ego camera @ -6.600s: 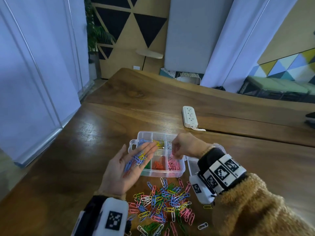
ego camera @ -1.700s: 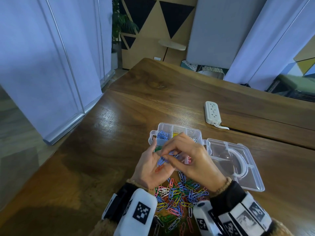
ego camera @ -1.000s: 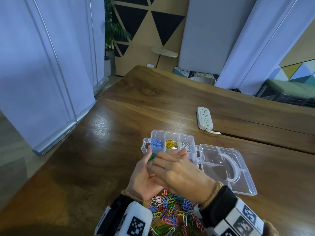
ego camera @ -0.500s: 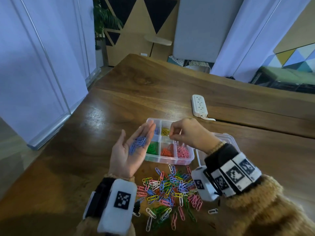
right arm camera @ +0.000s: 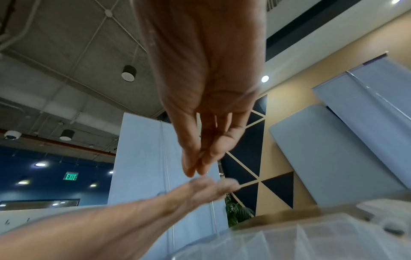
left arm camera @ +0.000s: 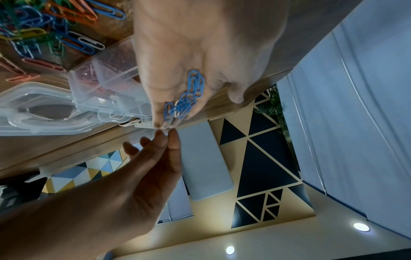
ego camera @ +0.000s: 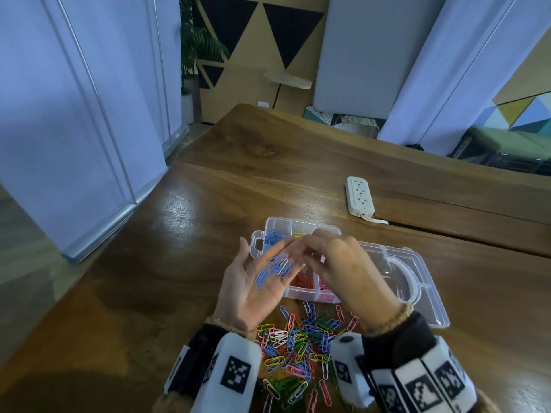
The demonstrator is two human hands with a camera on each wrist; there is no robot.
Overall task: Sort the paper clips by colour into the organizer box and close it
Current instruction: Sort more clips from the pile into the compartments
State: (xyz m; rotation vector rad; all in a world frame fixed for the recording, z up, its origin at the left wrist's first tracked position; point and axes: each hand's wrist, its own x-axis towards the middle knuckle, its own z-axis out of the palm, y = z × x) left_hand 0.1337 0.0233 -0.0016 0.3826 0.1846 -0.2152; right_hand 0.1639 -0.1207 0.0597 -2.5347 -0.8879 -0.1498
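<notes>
Left hand [ego camera: 253, 281] lying flat-palmed, cradling blue clips [ego camera: 274, 271] over organizer box [ego camera: 301, 226] edge; right hand [ego camera: 343, 269] pinching fingertips, contents indiscernible.

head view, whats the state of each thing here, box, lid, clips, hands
clear plastic organizer box: open, compartments partly filled by colour
clear hinged lid: flipped open, lying flat on the table
blue paper clips: resting on the left palm
mixed coloured paper clips: loose, unsorted pile on the wooden table
left hand: palm up, fingers straight
right hand: fingertips together near the left fingertips; whether it pinches a clip is unclear
</notes>
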